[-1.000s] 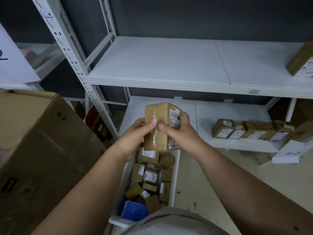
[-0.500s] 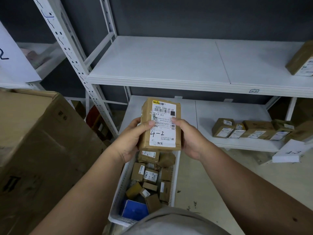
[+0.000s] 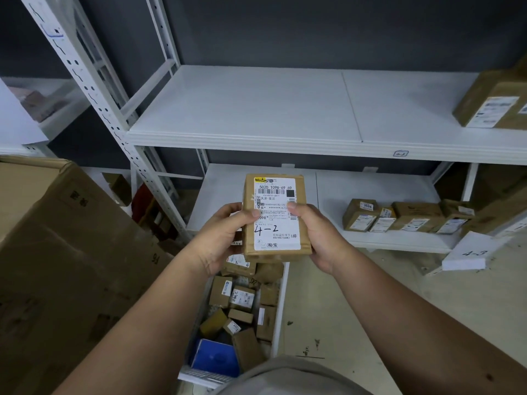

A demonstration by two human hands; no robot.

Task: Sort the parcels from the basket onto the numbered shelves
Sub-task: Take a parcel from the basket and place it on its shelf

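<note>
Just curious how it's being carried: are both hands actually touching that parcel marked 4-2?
Touching. The head view shows the left hand and right hand gripping the parcel by its sides, thumbs pressed on its label.

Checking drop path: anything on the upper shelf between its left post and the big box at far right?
Head view: nothing; that stretch of the white upper shelf is bare up to the large brown cardboard box.

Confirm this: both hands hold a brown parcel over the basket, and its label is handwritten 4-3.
Not quite. The head view shows both the left hand and right hand holding the parcel over the basket, but the handwriting reads 4-2, not 4-3.
</note>
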